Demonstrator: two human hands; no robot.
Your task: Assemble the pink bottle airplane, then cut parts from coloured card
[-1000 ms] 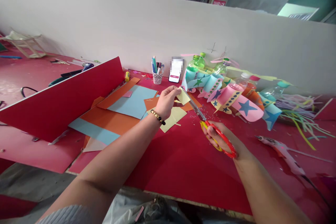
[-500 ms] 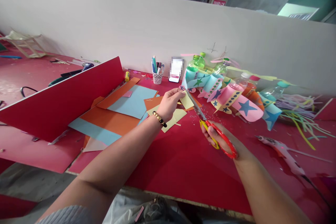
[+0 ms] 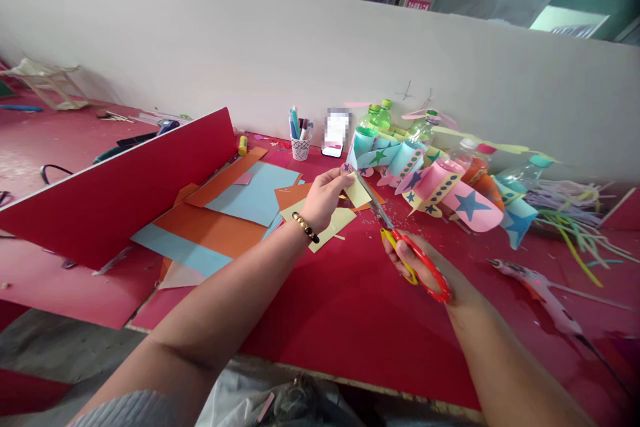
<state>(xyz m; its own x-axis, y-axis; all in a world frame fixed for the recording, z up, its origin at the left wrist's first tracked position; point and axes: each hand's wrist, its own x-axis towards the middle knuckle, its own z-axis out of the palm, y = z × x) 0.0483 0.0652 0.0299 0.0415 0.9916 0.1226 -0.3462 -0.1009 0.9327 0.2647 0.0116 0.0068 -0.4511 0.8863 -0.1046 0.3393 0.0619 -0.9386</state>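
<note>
Between the thumb and fingers of my left hand is a small piece of pale yellow paper. My right hand is wrapped round the handles of a pair of scissors, one handle red and the other yellow. The scissor blades point up and to the left, lying along the right edge of the yellow paper by my left fingertips. Below my left hand, a larger yellow sheet rests on the red table. Orange paper and light blue paper lie to its left.
Several paper-and-bottle planes stand at the back right. In front of them, a pink hot glue gun lies with its cord. A pen cup and a phone stand by the wall. An upright red board divides the left side.
Almost nothing differs. Both hands, the scissors and the yellow paper are in nearly the same place, with only a very slight shift.
</note>
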